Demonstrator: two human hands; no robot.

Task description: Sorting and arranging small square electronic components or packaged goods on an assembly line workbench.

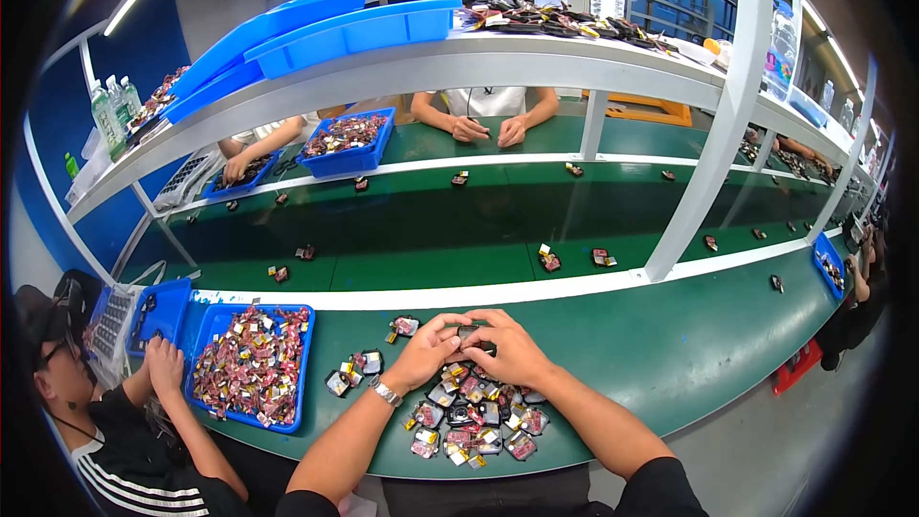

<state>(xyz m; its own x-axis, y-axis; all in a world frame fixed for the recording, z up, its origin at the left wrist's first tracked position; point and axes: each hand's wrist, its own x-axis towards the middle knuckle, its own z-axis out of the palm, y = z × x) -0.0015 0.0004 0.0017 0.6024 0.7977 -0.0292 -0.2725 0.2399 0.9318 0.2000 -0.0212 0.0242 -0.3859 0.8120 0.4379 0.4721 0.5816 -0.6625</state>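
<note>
My left hand point(427, 355) and my right hand point(509, 348) meet over the green bench, fingers closed round one small dark-cased electronic unit point(468, 332). Fingers cover most of it. Below them lies a heap of similar units point(461, 415), black casings with silver pouch cells, reddish parts and yellow tape. Left of my left hand sit a few more loose units point(370, 362), and another unit point(406, 325) rests just beyond that wrist, which wears a metal-banded watch point(387, 393).
A blue tray point(307, 364) full of small wired parts stands to the left, beside a seated co-worker point(86, 402). Beyond a white rail, scattered units lie on the green belt point(431, 254). An upright post point(713, 115) and an overhead shelf point(536, 56) frame the bench.
</note>
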